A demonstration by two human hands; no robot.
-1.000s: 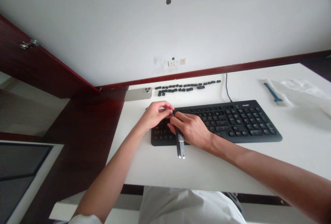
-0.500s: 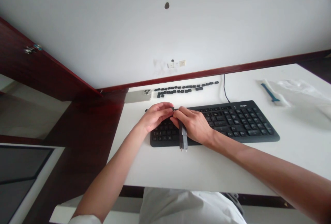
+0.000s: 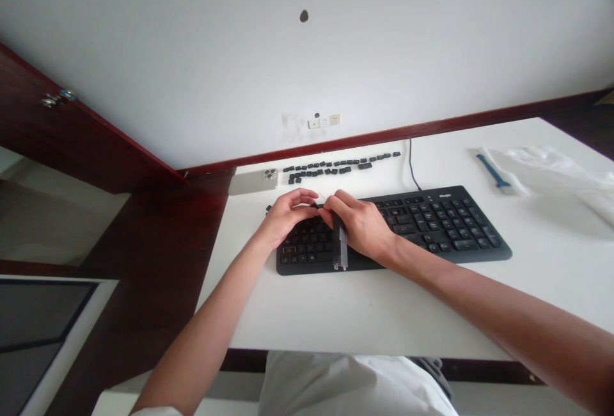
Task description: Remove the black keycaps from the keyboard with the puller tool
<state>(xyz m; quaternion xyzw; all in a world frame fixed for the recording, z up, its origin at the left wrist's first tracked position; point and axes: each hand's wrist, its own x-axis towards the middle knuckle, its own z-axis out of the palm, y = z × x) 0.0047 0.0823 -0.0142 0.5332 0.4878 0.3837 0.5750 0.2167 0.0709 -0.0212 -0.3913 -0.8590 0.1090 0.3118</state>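
A black keyboard (image 3: 432,227) lies on the white desk (image 3: 374,313). Both of my hands meet over its left end. My right hand (image 3: 362,224) is closed round a slim grey keycap puller (image 3: 340,251), whose handle points back toward me. My left hand (image 3: 288,214) has its fingers pinched together at the puller's tip, on something small and dark that I cannot make out. A row of loose black keycaps (image 3: 336,166) lies behind the keyboard near the wall.
A phone (image 3: 252,181) lies face down at the desk's back left corner. A blue brush (image 3: 492,173) and clear plastic wrap (image 3: 556,169) sit at the far right. The keyboard's cable (image 3: 411,163) runs to the wall. Dark red wood flooring is on the left.
Both hands have lifted slightly and drawn together above the keyboard's left end. The puller's handle has swung up from the desk's front toward the keyboard.
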